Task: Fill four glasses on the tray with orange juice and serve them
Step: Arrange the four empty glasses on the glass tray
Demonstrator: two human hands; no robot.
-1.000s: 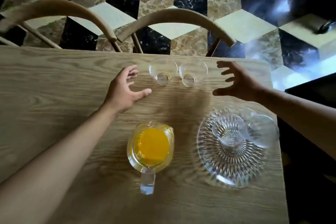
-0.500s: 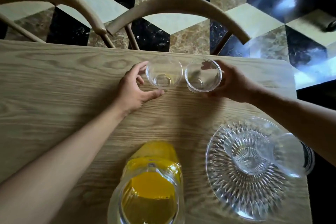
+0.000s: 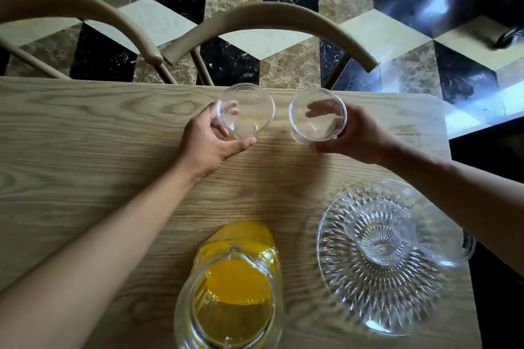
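My left hand (image 3: 211, 140) grips an empty clear glass (image 3: 246, 110) near the far edge of the wooden table (image 3: 85, 156). My right hand (image 3: 354, 136) grips a second empty glass (image 3: 317, 117) just to its right. Both glasses look lifted slightly off the table. A glass pitcher (image 3: 235, 289) of orange juice stands at the near edge in the middle. To its right lies a cut-glass tray (image 3: 368, 297) with an empty glass (image 3: 378, 231) on it and another glass (image 3: 448, 246) at its right rim, partly hidden by my right forearm.
Two wooden chair backs (image 3: 272, 20) curve just beyond the far table edge, over a patterned tiled floor. The table's right edge runs close past the tray.
Both hands reached to the two far glasses and closed round them; the glasses now sit higher and nearer the camera. The view has shifted forward, so pitcher and tray appear lower.
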